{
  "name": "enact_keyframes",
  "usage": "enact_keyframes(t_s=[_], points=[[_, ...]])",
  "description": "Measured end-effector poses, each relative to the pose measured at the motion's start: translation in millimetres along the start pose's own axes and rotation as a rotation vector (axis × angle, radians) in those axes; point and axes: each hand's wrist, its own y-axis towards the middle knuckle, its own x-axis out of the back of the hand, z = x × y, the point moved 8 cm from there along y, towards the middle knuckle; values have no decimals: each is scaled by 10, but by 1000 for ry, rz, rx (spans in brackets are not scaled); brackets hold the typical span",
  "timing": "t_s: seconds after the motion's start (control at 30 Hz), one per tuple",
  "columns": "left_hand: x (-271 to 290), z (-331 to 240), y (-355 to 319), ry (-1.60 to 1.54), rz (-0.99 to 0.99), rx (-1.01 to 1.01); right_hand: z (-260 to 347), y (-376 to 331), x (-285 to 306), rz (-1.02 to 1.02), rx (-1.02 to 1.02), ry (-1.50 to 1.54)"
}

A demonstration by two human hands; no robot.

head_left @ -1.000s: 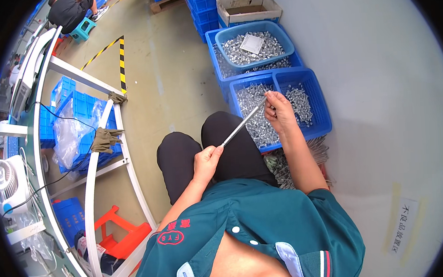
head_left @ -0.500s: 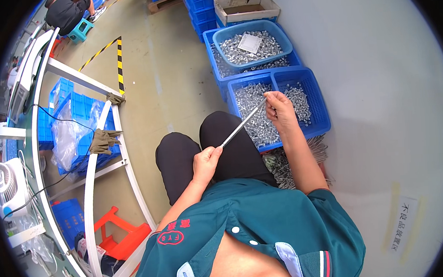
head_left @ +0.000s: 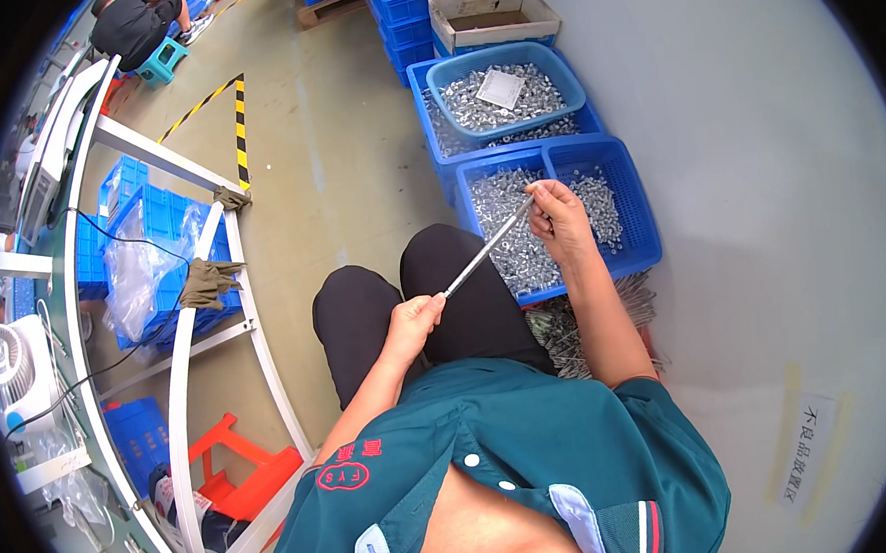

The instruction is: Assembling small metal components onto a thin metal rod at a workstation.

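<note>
I sit with dark trousers over my knees. My left hand (head_left: 414, 316) grips the near end of a thin metal rod (head_left: 489, 246). The rod slants up and to the right to my right hand (head_left: 561, 220), which pinches its far end with the fingertips. The right hand hovers over a blue basket (head_left: 633, 228) filled with small silvery metal parts. Whether a part sits on the rod tip is too small to tell.
A second blue basket of metal parts (head_left: 506, 91) with a paper slip stands beyond the first, and a cardboard box (head_left: 492, 15) behind it. A bundle of metal rods (head_left: 561, 330) lies by my right thigh. A white frame workbench (head_left: 200, 319) runs along the left. Another person (head_left: 134, 22) sits far back.
Both hands stay on the rod in nearly the same pose. The view has shifted slightly, nothing else has visibly moved.
</note>
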Motion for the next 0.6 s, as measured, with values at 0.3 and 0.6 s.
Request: enact_keyframes(t_s=[0.3, 0.6], points=[[24, -42, -41, 146, -83, -94, 88, 115, 172, -150, -35, 138], [41, -75, -32, 133, -107, -111, -110, 11, 154, -93, -264, 276]])
